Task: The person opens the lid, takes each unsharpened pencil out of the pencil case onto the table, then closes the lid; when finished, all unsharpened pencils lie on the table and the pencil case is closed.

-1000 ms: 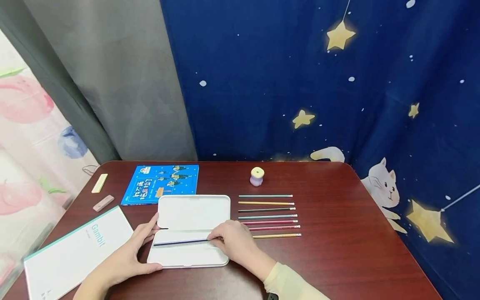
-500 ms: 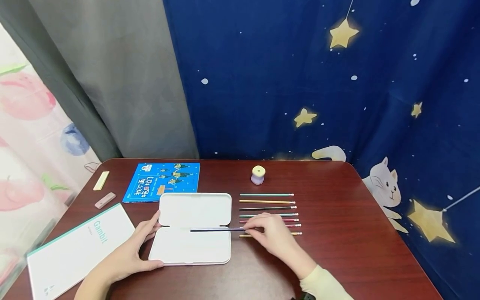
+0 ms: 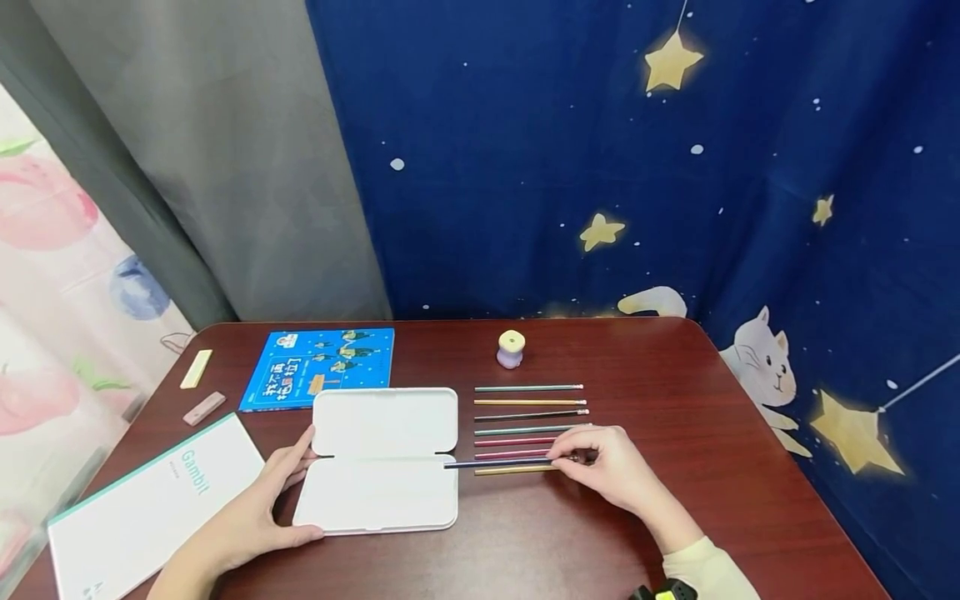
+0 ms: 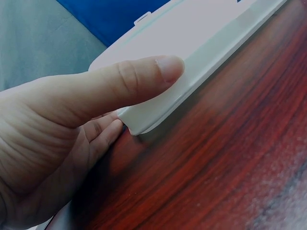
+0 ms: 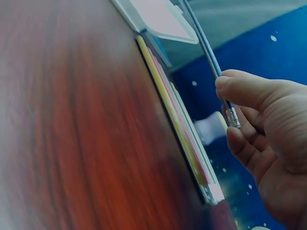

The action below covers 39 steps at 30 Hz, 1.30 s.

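My right hand [image 3: 611,462] pinches a dark blue pencil [image 3: 495,463] near its eraser end, between thumb and fingers. In the right wrist view the pencil [image 5: 206,45] is held above the table, its metal ferrule beside the fingers. Its far tip lies over the right edge of an open white pencil case [image 3: 375,496], by the hinge. My left hand [image 3: 255,508] holds the case's left side, thumb at the front corner and fingers farther back. In the left wrist view, the thumb reaches across the case's wall [image 4: 201,72]. Several pencils [image 3: 528,402] lie in a row right of the case.
Behind the case lies a blue picture book [image 3: 322,367]. A white notebook [image 3: 157,508], a pink eraser [image 3: 204,408] and a pale yellow bar [image 3: 197,368] are at the left. A yellow-and-lilac spool-shaped object [image 3: 511,350] stands behind the pencils. Curtains hang beyond the table.
My right hand has carried the dark blue pencil rightward out of the case to just above the nearest pencils of the row. My left hand has stayed at the case.
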Each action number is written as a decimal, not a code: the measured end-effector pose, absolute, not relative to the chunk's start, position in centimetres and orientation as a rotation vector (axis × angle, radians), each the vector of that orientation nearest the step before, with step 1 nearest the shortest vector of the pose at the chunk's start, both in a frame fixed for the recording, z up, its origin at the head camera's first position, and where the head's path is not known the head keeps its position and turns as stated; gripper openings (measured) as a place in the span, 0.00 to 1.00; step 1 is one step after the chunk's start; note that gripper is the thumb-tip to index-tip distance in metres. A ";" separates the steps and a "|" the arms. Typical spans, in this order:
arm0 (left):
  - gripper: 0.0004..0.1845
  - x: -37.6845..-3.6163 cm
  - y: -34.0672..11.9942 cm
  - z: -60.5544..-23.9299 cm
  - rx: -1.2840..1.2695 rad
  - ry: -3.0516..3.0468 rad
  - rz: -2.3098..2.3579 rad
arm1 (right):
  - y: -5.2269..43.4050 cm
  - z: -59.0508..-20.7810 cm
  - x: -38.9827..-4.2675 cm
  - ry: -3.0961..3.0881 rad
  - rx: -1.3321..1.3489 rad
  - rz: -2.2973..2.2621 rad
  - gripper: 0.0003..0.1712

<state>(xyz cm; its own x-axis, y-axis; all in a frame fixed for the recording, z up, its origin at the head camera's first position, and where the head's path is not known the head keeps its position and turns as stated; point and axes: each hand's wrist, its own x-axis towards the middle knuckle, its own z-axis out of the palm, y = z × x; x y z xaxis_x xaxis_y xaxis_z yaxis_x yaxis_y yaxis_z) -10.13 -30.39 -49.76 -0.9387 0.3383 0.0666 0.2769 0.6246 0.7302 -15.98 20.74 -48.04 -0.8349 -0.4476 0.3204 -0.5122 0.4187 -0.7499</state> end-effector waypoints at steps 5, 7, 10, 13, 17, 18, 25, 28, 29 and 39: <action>0.68 -10.1 -30.4 -49.9 0.536 2.764 1.231 | 22.1 -47.8 -15.8 -2.595 0.861 1.393 0.11; 0.68 -10.1 -30.4 -50.0 0.530 2.769 1.224 | 22.5 -47.8 -15.8 -2.599 0.853 1.383 0.12; 0.68 -10.1 -30.5 -50.0 0.523 2.774 1.218 | 23.0 -48.0 -15.7 -2.607 0.843 1.364 0.13; 0.68 -10.1 -30.5 -50.0 0.527 2.777 1.217 | 23.4 -48.1 -15.6 -2.625 0.833 1.342 0.14; 0.68 -10.0 -30.6 -50.0 0.535 2.782 1.212 | 23.7 -48.3 -15.4 -2.642 0.816 1.322 0.13; 0.68 -10.1 -30.5 -50.0 0.540 2.780 1.217 | 23.8 -48.3 -15.4 -2.642 0.813 1.317 0.14; 0.68 -10.1 -30.4 -50.0 0.554 2.778 1.226 | 24.0 -48.8 -15.4 -2.631 0.872 1.300 0.12; 0.68 -10.1 -30.5 -50.1 0.557 2.781 1.225 | 24.1 -49.0 -15.4 -2.659 0.886 1.283 0.11; 0.68 -10.2 -30.5 -50.1 0.559 2.778 1.228 | 24.1 -49.0 -15.5 -2.672 0.887 1.277 0.11; 0.68 -10.1 -30.5 -50.0 0.531 2.760 1.232 | 24.1 -49.4 -15.7 -2.721 0.902 1.219 0.13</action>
<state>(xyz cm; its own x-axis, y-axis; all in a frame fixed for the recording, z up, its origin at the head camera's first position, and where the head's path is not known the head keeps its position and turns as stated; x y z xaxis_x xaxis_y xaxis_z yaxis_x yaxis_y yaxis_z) -10.14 -30.54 -50.04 -0.9376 0.3399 0.0730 0.2813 0.6185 0.7337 -15.66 24.09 -49.36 -0.8321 -0.4950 0.2502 -0.5163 0.5262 -0.6758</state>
